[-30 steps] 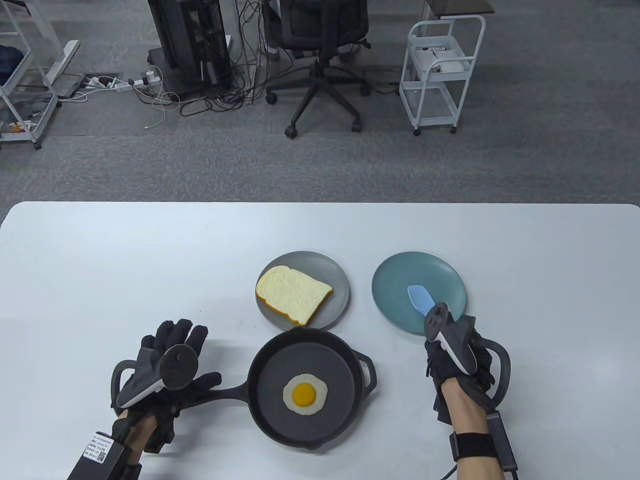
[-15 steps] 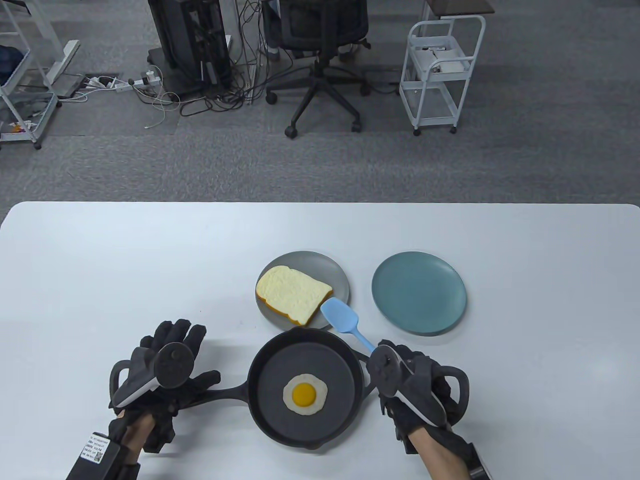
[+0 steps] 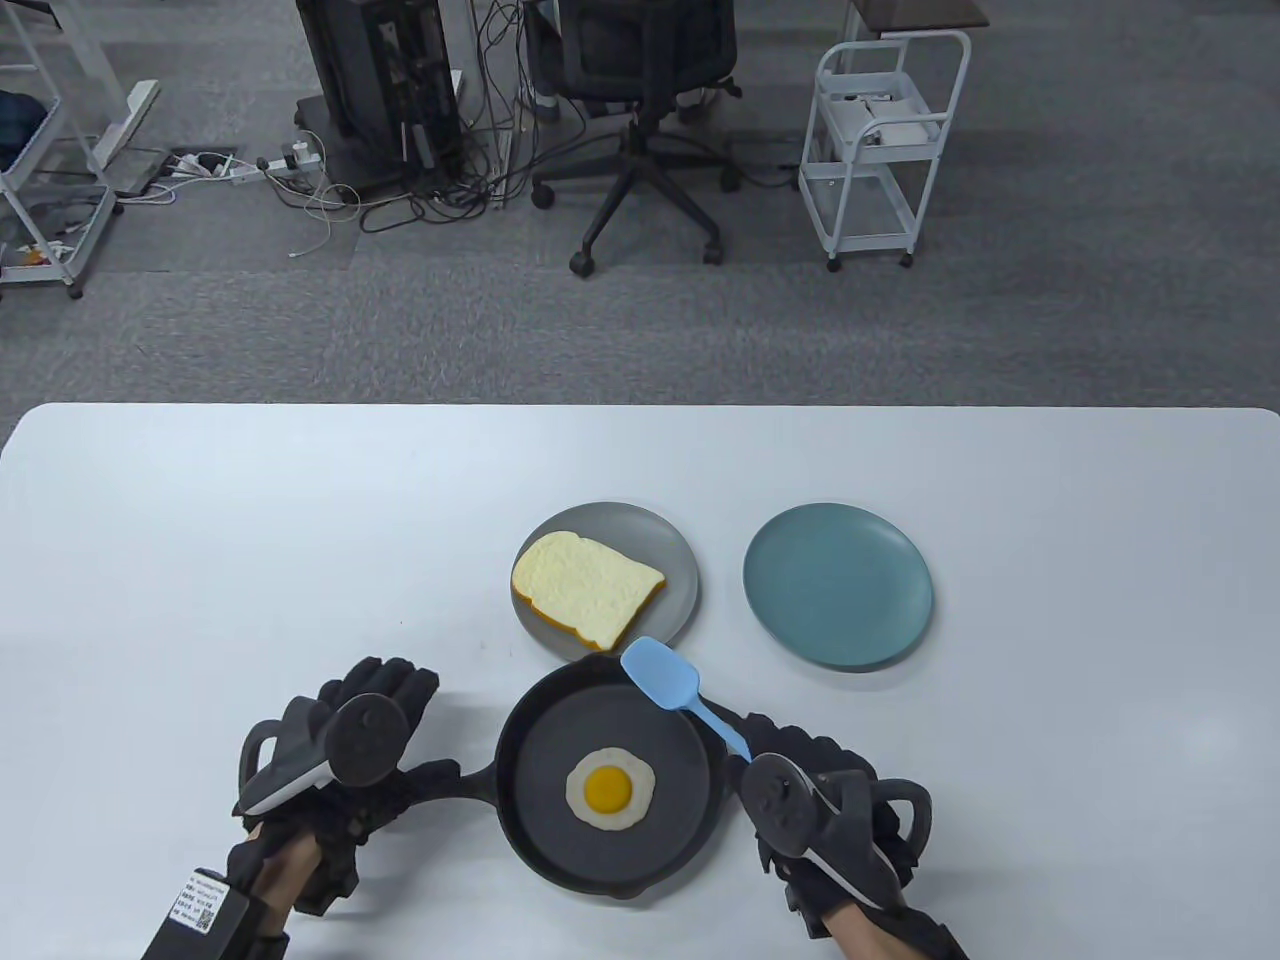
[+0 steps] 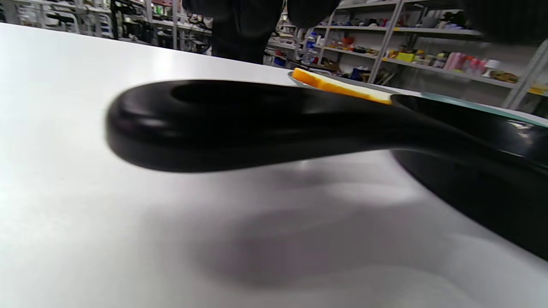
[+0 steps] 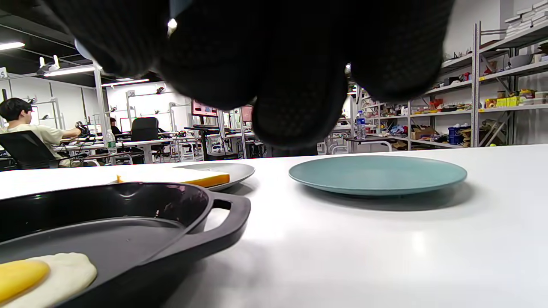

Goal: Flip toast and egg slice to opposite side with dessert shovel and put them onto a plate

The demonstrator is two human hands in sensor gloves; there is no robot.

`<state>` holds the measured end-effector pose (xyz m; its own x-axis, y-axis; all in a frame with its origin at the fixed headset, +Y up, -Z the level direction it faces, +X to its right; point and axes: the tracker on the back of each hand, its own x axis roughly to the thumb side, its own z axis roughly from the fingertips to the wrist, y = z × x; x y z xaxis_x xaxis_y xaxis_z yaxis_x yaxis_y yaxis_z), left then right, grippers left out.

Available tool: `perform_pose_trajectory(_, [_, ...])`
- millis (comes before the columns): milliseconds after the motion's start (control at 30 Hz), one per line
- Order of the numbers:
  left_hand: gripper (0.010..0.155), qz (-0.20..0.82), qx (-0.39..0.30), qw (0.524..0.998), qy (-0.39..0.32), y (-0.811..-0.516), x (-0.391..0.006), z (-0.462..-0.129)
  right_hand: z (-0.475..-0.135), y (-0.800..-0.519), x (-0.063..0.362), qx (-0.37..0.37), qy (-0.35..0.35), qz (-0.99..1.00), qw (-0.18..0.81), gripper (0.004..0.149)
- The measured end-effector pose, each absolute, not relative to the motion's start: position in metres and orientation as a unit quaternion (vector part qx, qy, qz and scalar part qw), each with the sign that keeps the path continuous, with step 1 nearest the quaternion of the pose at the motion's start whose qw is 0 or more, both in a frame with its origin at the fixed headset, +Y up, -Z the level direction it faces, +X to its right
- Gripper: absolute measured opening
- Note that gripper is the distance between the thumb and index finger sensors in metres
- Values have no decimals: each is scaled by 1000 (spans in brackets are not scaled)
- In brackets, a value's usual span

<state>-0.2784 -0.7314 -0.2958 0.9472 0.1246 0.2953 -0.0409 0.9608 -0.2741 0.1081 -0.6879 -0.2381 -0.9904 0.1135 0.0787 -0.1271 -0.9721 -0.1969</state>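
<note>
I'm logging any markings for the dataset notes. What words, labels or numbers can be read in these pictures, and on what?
White label on the box strapped to the left wrist: printed lines and a small code square, too small to read.
Pan, gray plate, blue plate, spatula, toast, egg: no writing visible.
Shelf items in the wrist views: too blurred to read.

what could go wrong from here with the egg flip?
The left hand lies over the pan handle; whether it grips is unclear, so the pan may slide under the shovel. The egg could fold or overshoot. The right hand is close to the pan's helper handle.
</note>
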Motion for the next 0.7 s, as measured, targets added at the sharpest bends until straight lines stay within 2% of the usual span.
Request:
perform_pose_trajectory(67, [95,34,-148,973,-176,-734,-269,-293,-238,-688,109,31,-103,992,61,55])
perform_pose_trajectory(233, [88,-57,-173,962,-204,-745,-239,-293,-238,-690,109,31,-100,993,56,55])
perform_pose_trajectory(433, [71,-132,-118,966,-191,-760,-223,-288,-242,-696,108,34,-89,994,55,55])
perform_pose_trajectory(533, [63,-119,-71,972,-188,-761,-221,-286,-243,-699,108,30,-87,995,43,54])
perform_pose_trajectory(700, [48,-57,-56,976,-200,-753,-224,-282,-247,-705,109,30,-71,996,36,54])
